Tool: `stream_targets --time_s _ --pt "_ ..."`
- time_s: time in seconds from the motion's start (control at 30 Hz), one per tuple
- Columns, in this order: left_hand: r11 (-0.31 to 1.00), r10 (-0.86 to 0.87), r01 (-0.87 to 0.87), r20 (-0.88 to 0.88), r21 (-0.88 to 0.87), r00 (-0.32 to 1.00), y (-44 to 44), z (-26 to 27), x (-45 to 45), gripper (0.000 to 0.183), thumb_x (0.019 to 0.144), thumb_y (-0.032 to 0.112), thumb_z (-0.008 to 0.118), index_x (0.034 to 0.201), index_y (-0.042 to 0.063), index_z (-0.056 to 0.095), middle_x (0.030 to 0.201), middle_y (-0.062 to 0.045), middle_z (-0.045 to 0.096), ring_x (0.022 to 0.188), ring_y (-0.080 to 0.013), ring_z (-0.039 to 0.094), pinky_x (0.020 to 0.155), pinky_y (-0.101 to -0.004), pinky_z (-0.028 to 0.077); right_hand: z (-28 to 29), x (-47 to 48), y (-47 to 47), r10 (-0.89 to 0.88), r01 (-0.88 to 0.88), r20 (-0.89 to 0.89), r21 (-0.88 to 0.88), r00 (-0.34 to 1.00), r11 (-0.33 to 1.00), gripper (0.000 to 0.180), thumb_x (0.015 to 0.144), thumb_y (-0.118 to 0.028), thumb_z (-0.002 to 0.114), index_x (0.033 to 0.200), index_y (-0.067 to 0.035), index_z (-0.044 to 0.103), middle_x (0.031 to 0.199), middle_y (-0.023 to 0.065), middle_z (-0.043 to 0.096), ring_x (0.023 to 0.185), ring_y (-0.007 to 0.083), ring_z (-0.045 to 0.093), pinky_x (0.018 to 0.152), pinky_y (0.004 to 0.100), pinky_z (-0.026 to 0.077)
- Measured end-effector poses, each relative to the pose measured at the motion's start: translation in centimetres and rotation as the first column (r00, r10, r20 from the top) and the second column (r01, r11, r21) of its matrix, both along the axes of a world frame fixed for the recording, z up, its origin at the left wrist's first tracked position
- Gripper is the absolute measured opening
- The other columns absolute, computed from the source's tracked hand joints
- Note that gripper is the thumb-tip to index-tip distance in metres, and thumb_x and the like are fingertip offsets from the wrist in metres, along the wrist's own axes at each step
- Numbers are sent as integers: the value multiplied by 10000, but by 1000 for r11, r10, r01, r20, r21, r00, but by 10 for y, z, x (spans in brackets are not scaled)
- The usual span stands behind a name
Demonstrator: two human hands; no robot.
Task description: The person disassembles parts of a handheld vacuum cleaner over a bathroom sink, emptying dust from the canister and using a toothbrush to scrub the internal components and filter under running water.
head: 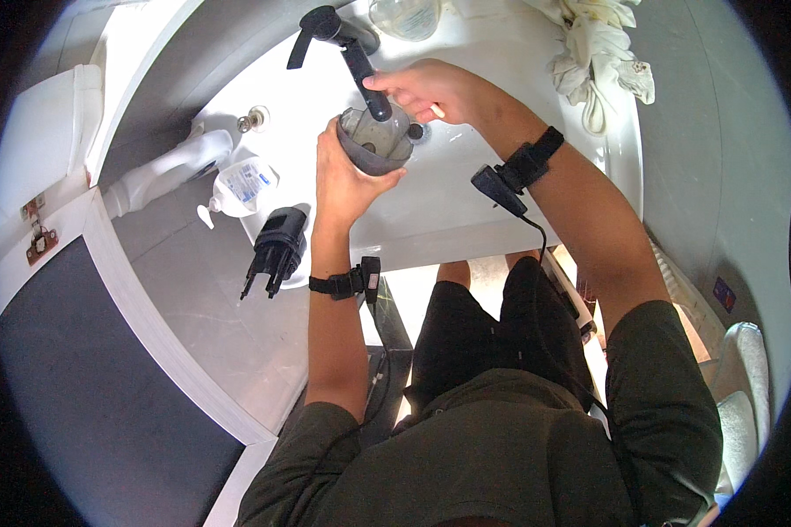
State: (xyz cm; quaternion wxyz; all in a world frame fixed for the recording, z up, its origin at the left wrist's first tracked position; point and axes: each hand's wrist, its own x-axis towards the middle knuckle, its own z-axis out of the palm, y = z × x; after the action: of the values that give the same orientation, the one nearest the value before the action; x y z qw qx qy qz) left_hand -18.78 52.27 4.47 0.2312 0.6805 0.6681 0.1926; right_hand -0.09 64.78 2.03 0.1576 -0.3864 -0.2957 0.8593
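My left hand (349,174) is wrapped around a translucent grey plastic cup (377,153), tilted under the spout of a black faucet (364,76) with its open top showing. Wet greyish film and a round dark spot show inside. Up at the spout, my right hand (428,92) is curled, its thumb close to the spout; whether they touch is unclear. A small cream-coloured stick-like piece (438,110) pokes out of that fist, the rest of it hidden by the fingers. Below both hands lies the white washbasin (435,204).
Left of the basin are a black plastic part with prongs (278,244), a white pump bottle (242,188) and a larger white bottle (171,168). A clear container (405,16) stands behind the faucet. White cloths (596,59) hang over the basin's right rim.
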Motion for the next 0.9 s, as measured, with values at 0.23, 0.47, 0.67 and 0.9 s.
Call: stream_targets --time_s 0.23,0.47,0.67,0.9 --pt "996 -49 52 32 -79 998 5 4 6 1141 511 250 972 1419 -53 351 1236 -235 519 1169 -393 539 1003 -441 468 -5 55 -28 -18 12 222 28 975 1000 557 981 -484 605 1156 44 632 604 -75 313 473 75 270 463 269 219" --pt "972 -112 101 -38 -211 993 -14 13 30 1089 506 290 970 1381 -56 422 1292 -253 521 1225 -408 509 1068 -491 415 31 117 -100 -17 -288 585 424 811 858 401 1004 -333 558 1161 13 683 906 194 702 786 310 651 779 405 517" --pt "976 -138 160 145 -147 980 -18 4 49 1150 510 268 978 1422 -41 348 1346 -254 466 1289 -416 456 1078 -501 407 51 124 -117 -78 -633 769 575 635 519 260 952 -194 570 1113 -20 677 933 202 680 881 371 681 819 480 536" --pt "983 -116 145 235 -110 965 -11 -5 61 1203 513 238 988 1448 -25 278 1374 -245 411 1287 -409 441 1071 -493 415 70 97 -113 -276 -734 823 568 497 371 161 862 -134 615 985 -67 694 940 142 668 882 330 704 734 432 576"
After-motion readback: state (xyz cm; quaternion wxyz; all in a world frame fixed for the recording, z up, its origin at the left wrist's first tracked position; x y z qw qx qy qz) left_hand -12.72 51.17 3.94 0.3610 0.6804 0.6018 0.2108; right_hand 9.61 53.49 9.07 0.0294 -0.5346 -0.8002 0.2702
